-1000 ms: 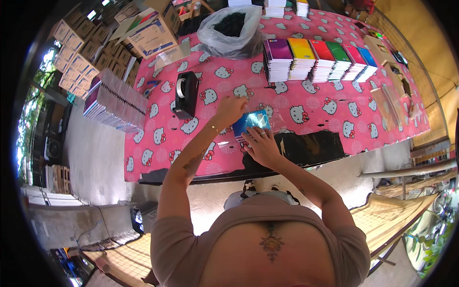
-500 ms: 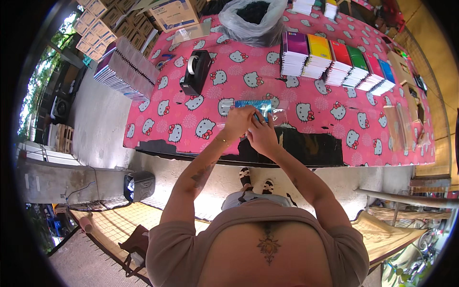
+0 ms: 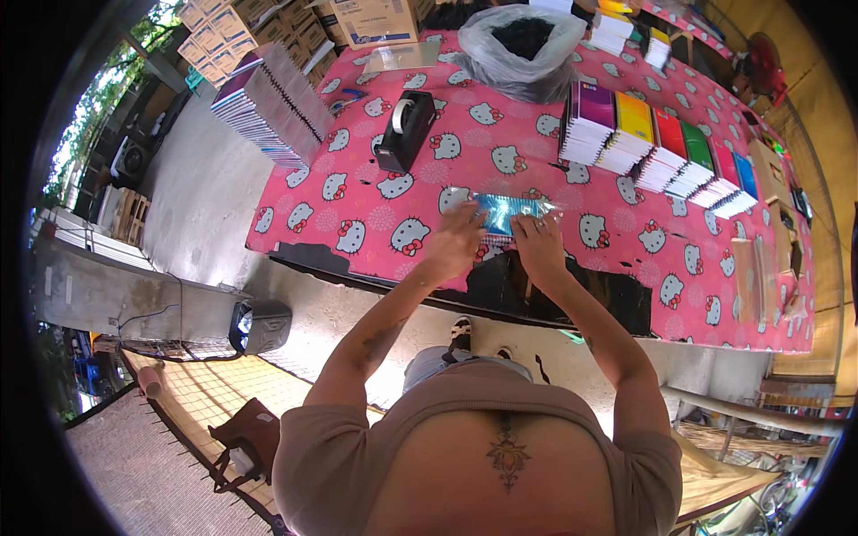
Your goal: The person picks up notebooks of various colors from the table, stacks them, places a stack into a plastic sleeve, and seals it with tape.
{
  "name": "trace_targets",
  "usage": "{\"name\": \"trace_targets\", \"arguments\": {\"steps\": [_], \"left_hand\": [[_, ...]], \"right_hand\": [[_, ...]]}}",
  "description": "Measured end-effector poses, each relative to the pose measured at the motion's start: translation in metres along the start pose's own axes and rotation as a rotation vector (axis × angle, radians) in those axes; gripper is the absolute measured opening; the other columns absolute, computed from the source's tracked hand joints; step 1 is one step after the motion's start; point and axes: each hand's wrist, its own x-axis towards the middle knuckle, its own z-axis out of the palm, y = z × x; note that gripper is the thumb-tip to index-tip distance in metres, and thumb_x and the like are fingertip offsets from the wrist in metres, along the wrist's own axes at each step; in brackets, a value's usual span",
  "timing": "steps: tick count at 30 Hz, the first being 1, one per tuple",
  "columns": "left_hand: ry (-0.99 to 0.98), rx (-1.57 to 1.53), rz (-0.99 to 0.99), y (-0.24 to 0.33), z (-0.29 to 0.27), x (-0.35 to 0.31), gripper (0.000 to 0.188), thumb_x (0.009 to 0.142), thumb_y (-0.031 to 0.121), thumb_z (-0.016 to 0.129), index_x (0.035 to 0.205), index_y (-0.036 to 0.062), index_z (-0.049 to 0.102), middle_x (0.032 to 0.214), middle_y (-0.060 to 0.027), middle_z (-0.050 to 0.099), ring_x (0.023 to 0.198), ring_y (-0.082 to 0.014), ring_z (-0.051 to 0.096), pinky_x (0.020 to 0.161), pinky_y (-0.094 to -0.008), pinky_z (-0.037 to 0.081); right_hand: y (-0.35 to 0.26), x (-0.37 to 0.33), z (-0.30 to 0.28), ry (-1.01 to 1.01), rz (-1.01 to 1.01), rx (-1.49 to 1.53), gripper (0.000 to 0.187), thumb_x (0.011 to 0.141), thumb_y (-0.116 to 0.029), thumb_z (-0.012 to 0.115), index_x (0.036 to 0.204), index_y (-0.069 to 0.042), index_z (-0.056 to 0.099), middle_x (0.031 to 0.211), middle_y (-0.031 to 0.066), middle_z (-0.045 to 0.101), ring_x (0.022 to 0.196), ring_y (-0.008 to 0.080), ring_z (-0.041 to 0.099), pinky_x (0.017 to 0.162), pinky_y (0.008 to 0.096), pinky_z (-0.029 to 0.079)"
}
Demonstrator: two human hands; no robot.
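Observation:
A blue spiral notebook [image 3: 508,213] in shiny clear plastic wrap lies near the front edge of the table, its coil along the side closest to me. My left hand [image 3: 458,239] is at its left end, fingers bent over the corner and somewhat smeared by motion. On the right end rests my right hand [image 3: 538,247], its fingers stretched out over the wrap. Loose clear film sticks out past both ends. Beyond my left hand stands a black tape dispenser [image 3: 409,138] with a roll of tape.
Piles of colored notebooks [image 3: 633,118] stand at the right, beside a bag with black contents [image 3: 527,76]. A tall stack of spiral notebooks [image 3: 268,112] is at the left, near scissors [image 3: 349,100]. Cardboard boxes [image 3: 375,22] and plastic sleeves [image 3: 755,277] lie farther out.
My hands, together over the notebook before, have moved apart to its two ends. More of the blue cover shows. The whole view has shifted and tilted a little.

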Motion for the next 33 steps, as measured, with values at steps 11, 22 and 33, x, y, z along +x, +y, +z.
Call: {"name": "trace_targets", "arguments": {"steps": [11, 22, 33], "left_hand": [[0.209, -0.206, -0.722, -0.227, -0.050, 0.030, 0.069, 0.068, 0.042, 0.090, 0.114, -0.0022, 0.065, 0.093, -0.0164, 0.068, 0.084, -0.0254, 0.068, 0.073, -0.0386, 0.053], [0.589, -0.930, -0.853, -0.204, -0.022, 0.071, 0.023, 0.085, 0.016, 0.073, 0.098, -0.0030, 0.073, 0.076, -0.0009, 0.066, 0.070, -0.0103, 0.061, 0.061, -0.0244, 0.047], [0.057, -0.277, -0.879, -0.168, -0.062, 0.036, 0.019, 0.083, 0.019, 0.071, 0.083, 0.0011, 0.076, 0.072, -0.0061, 0.072, 0.062, -0.0125, 0.065, 0.054, -0.0292, 0.049]], "right_hand": [[-0.022, 0.008, -0.009, -0.057, 0.082, 0.173, 0.046, 0.086, -0.030, 0.068, 0.127, -0.008, 0.061, 0.113, 0.0051, 0.059, 0.112, 0.0227, 0.059, 0.100, 0.0440, 0.038], [-0.010, 0.001, -0.012, -0.090, 0.143, 0.222, 0.045, 0.085, -0.025, 0.071, 0.126, -0.009, 0.062, 0.114, 0.0052, 0.061, 0.113, 0.0245, 0.060, 0.097, 0.0445, 0.041], [-0.005, 0.006, -0.007, 0.027, 0.048, 0.242, 0.043, 0.082, -0.031, 0.071, 0.120, -0.011, 0.065, 0.113, 0.0019, 0.062, 0.111, 0.0200, 0.060, 0.096, 0.0418, 0.040]]}}
